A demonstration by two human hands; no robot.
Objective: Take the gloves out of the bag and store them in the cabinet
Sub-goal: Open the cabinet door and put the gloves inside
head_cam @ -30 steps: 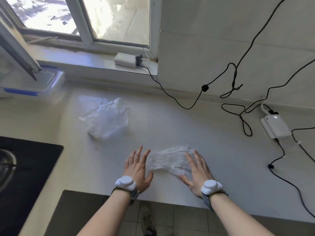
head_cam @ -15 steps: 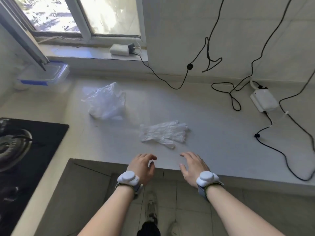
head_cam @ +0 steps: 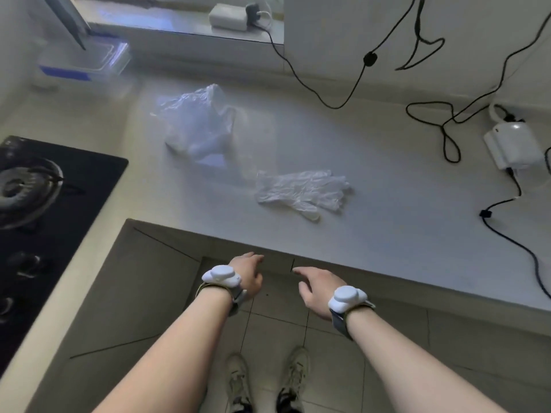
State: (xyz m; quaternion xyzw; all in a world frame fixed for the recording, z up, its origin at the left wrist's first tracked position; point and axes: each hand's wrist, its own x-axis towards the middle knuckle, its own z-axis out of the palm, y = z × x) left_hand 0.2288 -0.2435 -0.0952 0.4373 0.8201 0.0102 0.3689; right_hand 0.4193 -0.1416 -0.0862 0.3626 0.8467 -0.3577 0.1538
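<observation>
- Your left hand (head_cam: 247,277) hangs below the front edge of the countertop (head_cam: 387,242), in front of the cabinet doors (head_cam: 167,281); its fingers point away from you and down, loosely relaxed, holding nothing.
- Your right hand (head_cam: 317,289) is beside it, just right of the seam between the doors, fingers loose and slightly spread, also holding nothing.
- Each wrist carries a white wrist sensor (head_cam: 222,275) on a strap.
- The clear disposable gloves (head_cam: 301,190) lie flat on the countertop, out of the bag, their finger ends pointing right and a thumb sticking out toward the counter edge.
- The gloves sit beyond your fingertips, apart from both hands and farther back on the counter than the edge; neither hand touches them.
- The crumpled plastic bag (head_cam: 196,126) lies behind and left of the gloves, near them but not touching as far as the view shows.
- To your left a black gas hob (head_cam: 44,204) with a round burner is set in the counter.
- A clear storage box with a blue lid clip (head_cam: 83,62) rests at the back left corner.
- Black cables (head_cam: 337,96) trail down the wall and over the counter to a white adapter (head_cam: 512,147) at the right.
- A white power brick (head_cam: 228,16) rests on the window sill.
- Your shoes (head_cam: 268,380) show on the tiled floor below.
</observation>
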